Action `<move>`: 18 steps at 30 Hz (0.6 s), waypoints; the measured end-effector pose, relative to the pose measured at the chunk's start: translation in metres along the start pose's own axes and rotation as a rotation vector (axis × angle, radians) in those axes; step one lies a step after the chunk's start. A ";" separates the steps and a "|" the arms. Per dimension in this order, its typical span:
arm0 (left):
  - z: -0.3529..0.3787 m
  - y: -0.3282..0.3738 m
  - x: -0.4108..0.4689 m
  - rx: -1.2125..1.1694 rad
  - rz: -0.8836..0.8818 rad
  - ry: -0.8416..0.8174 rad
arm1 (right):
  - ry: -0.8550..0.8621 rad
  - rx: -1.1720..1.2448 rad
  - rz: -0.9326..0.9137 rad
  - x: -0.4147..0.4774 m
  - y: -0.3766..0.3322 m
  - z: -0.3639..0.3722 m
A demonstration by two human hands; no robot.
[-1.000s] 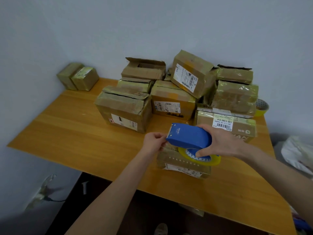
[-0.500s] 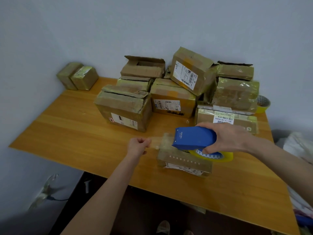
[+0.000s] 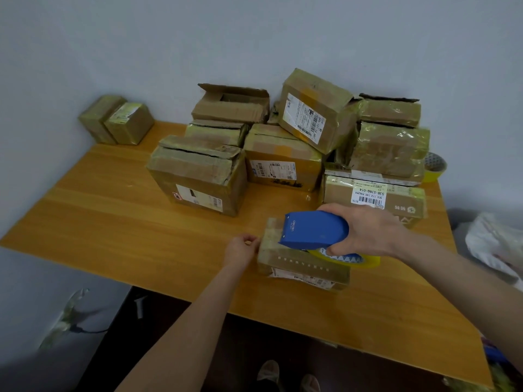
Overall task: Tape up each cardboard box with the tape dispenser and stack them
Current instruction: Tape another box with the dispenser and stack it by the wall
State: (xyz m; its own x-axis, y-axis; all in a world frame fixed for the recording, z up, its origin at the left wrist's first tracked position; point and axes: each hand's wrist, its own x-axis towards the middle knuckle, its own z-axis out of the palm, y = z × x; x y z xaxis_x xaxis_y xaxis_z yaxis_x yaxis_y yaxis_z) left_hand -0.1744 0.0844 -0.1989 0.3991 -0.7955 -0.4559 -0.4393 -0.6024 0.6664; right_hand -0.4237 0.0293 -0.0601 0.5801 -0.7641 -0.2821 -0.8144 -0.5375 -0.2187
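A small flat cardboard box (image 3: pixel 302 265) lies near the front edge of the wooden table (image 3: pixel 119 222). My right hand (image 3: pixel 365 233) grips the blue tape dispenser (image 3: pixel 314 230) with its yellow tape roll (image 3: pixel 365 261), holding it just over the box's top. My left hand (image 3: pixel 242 248) sits at the box's left end with fingers curled, pinching the clear tape end against that side. The tape strip itself is hard to make out.
A heap of several worn cardboard boxes (image 3: pixel 283 154) fills the back of the table. Two small boxes (image 3: pixel 119 120) stand in the far left corner by the wall. A spare tape roll (image 3: pixel 434 166) lies at the back right. A white bag (image 3: pixel 495 244) sits off the table's right.
My left hand pulled the tape end out to the left, then came back to the box's left end. The dispenser in my right hand shifted right and lowered over the box.
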 end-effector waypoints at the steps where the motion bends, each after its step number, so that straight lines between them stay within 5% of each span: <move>1: 0.000 0.002 0.000 0.072 0.023 -0.003 | -0.002 0.001 0.004 0.000 0.000 0.000; 6: -0.014 0.003 -0.004 0.334 0.062 -0.023 | -0.014 0.011 0.011 0.004 -0.003 -0.001; 9: -0.020 -0.001 -0.023 0.288 0.413 0.187 | -0.014 0.034 0.017 0.004 -0.003 -0.002; 12: -0.010 0.000 -0.047 0.412 0.689 0.040 | -0.023 0.043 0.016 0.005 -0.003 -0.003; 18: 0.006 -0.007 -0.049 0.794 0.708 -0.067 | -0.042 -0.033 0.003 0.004 -0.004 -0.007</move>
State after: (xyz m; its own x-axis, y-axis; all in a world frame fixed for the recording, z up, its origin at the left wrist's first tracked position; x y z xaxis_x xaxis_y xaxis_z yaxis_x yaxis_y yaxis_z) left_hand -0.1955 0.1271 -0.1850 -0.1874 -0.9686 -0.1635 -0.9624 0.1477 0.2280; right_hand -0.4186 0.0255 -0.0539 0.5773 -0.7505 -0.3217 -0.8158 -0.5471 -0.1876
